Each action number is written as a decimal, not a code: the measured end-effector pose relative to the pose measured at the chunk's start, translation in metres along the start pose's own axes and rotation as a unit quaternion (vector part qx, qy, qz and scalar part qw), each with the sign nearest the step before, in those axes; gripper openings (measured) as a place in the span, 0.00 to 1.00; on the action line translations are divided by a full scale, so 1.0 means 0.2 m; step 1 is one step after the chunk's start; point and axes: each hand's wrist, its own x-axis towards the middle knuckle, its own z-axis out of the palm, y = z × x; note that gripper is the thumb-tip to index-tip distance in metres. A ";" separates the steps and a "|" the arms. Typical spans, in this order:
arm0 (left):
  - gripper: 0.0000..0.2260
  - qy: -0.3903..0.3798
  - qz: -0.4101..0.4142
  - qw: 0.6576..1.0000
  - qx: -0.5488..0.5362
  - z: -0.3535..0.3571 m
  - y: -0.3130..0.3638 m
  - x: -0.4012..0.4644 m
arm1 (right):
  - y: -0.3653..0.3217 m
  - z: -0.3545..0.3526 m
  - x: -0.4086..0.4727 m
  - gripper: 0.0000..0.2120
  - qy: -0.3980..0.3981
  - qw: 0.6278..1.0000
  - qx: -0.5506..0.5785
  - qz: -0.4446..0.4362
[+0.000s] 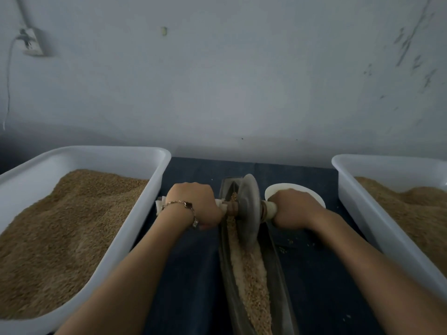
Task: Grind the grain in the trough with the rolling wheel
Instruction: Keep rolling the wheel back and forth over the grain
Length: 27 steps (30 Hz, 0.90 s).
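Step in hand: rolling the grinding wheel (249,209) along the metal trough (278,267), which runs lengthwise away from the person on a dark blue cloth (193,274). The wheel stands upright in the groove toward the far end. The grain (249,269) lies as a ridge along the trough floor, nearer than the wheel, with a little heaped against the wheel's left face.

The left hand (196,205) is clenched round the left, cloth-wrapped end of the axle handle (269,207); the right hand (294,209) grasps the pale right end. Both grips sit close to the wheel.

Recommended practice, as judged: press down evenly through both hands so the wheel does not tip against a trough wall; pull back along the full length of the ridge; keep the axle square to the trough, since stray grains already lie on the cloth to the right.

Limits of observation: the trough's near end is cut off by the lower frame edge. The wheel hides the far trough floor. A white bowl (312,193) behind the right hand is largely covered; its contents cannot be told. Two white tubs (135,228) of grain flank the work, both partly out of frame. Fineness of the grind is unclear.
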 end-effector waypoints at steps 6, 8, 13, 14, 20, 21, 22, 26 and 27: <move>0.12 0.149 0.019 0.988 0.034 0.09 0.05 -0.22 | -0.06 0.12 -0.26 0.11 0.229 0.971 -0.064 -0.013; 0.10 0.256 0.057 0.965 0.011 0.18 0.06 -0.38 | -0.09 0.18 -0.39 0.15 0.363 0.927 -0.078 -0.059; 0.07 0.376 0.076 0.923 0.034 0.28 0.09 -0.58 | -0.05 0.27 -0.55 0.27 0.450 0.878 -0.076 -0.141; 0.08 0.381 0.077 0.920 0.044 0.28 0.09 -0.57 | -0.05 0.27 -0.55 0.26 0.446 0.881 -0.071 -0.141; 0.13 0.241 0.054 0.969 0.009 0.18 0.05 -0.32 | -0.07 0.11 -0.33 0.12 0.236 0.969 -0.075 -0.027; 0.13 0.196 0.023 0.980 0.017 0.16 0.03 -0.25 | -0.07 0.06 -0.26 0.09 0.183 0.980 -0.080 -0.020; 0.12 0.139 -0.002 0.990 0.001 0.14 0.00 -0.19 | -0.07 0.02 -0.19 0.08 0.147 0.986 -0.079 -0.022; 0.12 -0.004 -0.032 0.995 -0.096 0.09 -0.05 -0.04 | -0.07 -0.11 -0.01 0.03 0.029 0.996 -0.074 -0.035; 0.13 0.003 -0.035 0.995 -0.092 0.09 -0.04 -0.03 | -0.07 -0.11 0.00 0.03 0.014 0.997 -0.074 -0.032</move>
